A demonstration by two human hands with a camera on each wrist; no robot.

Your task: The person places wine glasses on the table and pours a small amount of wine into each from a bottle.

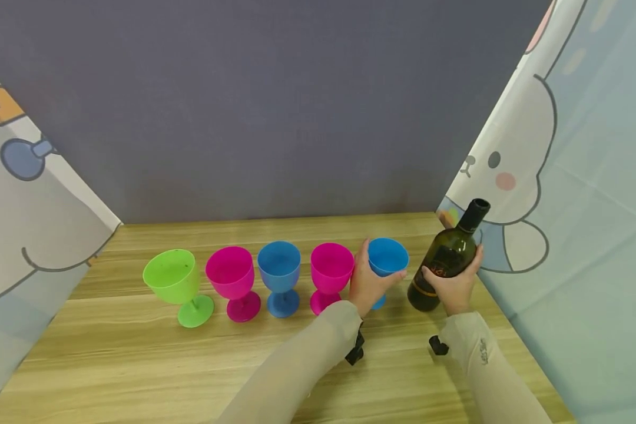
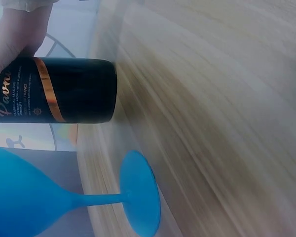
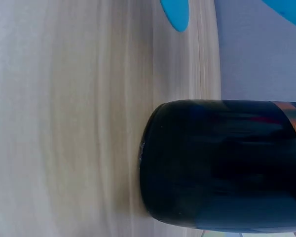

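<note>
We counted one green cup [image 1: 174,280], two pink cups [image 1: 230,280] and two blue cups [image 1: 280,277], five in all, lined up on one wooden table [image 1: 111,365]. From the left they ran green, pink, blue, pink, blue. We had one bottle [image 1: 447,250], upright beyond the row's right end. Our left hand [image 1: 371,284] had its fingers and thumb curled round the bowl of the right-end blue cup [image 1: 389,254], close beside the second pink cup. Our right hand [image 1: 456,287] grasped the bottle round its body, thumb across the label. We could not tell whether the bottle's base or that cup's foot pressed on the wood.

Between the bottle and the held cup lay only a narrow gap. The table's right edge passed near the bottle, along the printed right wall [image 1: 588,235]. Behind the row, a strip of wood reached the grey back wall [image 1: 275,118]. The widest room for moving was in front of the row and out past the green cup, toward the printed left wall [image 1: 42,224].
</note>
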